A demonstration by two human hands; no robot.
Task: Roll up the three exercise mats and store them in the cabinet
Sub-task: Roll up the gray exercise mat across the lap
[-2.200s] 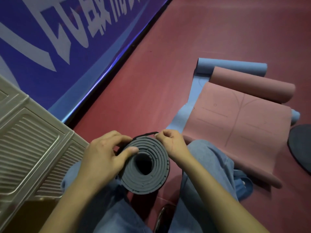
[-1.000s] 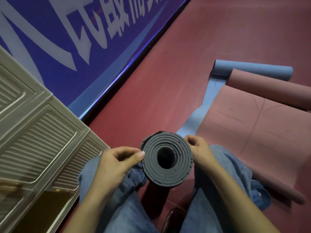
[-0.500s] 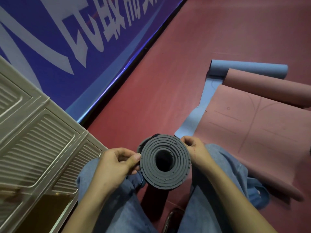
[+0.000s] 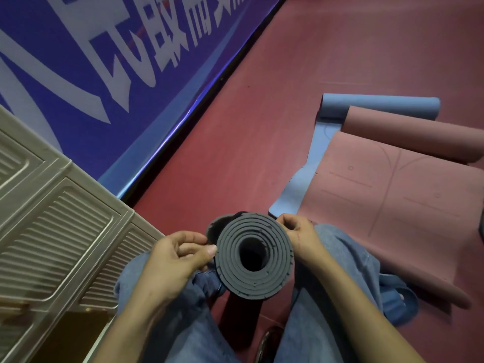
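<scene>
A rolled dark grey mat (image 4: 230,268) stands on end between my knees, its spiral end facing the camera. My left hand (image 4: 172,260) pinches the roll's left edge with thumb and curled fingers. My right hand (image 4: 298,235) grips the roll's upper right side. On the red floor to the right lies a pink mat (image 4: 392,205), partly rolled at its far end. It lies on top of a light blue mat (image 4: 314,158), also partly rolled at the far end. The beige cabinet (image 4: 52,231) stands at the left.
A blue banner (image 4: 104,74) with white lettering runs along the wall behind the cabinet. My legs in blue jeans (image 4: 327,323) fill the bottom of the view, with a dark shoe (image 4: 269,344) between them. A dark object sits at the right edge (image 4: 481,231).
The view has swung slightly. My left thumb came off the spiral end face and now pinches the roll's left edge; the right hand slid down the roll's right side.
</scene>
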